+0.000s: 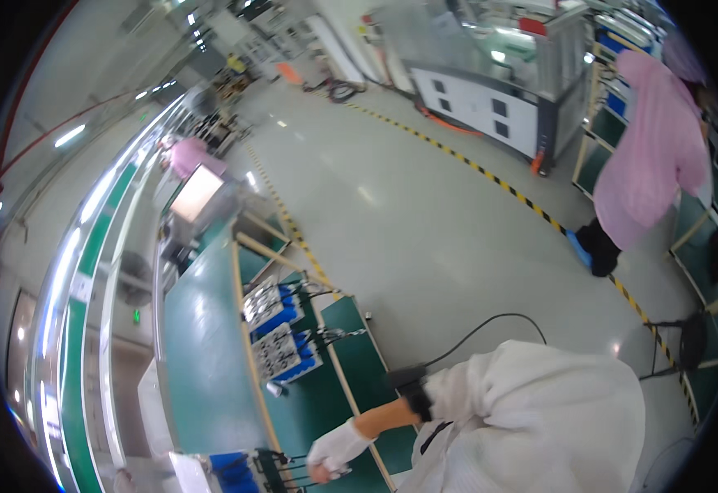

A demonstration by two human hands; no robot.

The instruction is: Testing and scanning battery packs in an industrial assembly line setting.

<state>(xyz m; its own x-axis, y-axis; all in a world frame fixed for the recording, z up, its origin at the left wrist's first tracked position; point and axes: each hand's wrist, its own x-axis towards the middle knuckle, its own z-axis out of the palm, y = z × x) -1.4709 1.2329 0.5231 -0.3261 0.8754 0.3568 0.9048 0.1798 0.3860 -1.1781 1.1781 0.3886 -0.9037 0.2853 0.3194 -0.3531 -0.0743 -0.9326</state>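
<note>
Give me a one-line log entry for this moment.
right hand: gloved, at dark fixture on green bench | grip: unclear | left hand: out of view | blue trays: untouched

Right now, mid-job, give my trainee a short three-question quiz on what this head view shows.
1. True or false: the gloved hand rests at the lower end of the green workbench.
2. What stands on the bench beyond that hand? A) blue trays of parts B) red buckets C) a stack of books
3. What colour coat does the person standing at the upper right wear?

Key
1. True; it is the only hand in view, and which of the wearer's hands it is cannot be told.
2. A
3. Pink
</note>
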